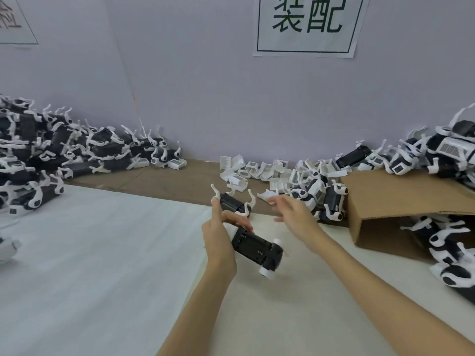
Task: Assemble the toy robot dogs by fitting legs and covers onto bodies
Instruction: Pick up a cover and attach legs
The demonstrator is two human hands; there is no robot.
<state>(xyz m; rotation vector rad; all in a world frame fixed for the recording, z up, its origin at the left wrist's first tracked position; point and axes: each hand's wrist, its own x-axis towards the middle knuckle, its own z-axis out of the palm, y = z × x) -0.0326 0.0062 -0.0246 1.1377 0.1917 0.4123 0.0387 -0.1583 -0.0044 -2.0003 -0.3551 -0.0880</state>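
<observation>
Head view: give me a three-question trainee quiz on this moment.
1. True or false: the right hand grips the black body.
2. Which hand holds the body? A) left hand B) right hand C) neither
3. Fill in: the loose white covers lie along the ___ at the back.

Key: 1 false, it is open and reaching toward the covers; 2 A; 3 wall.
</observation>
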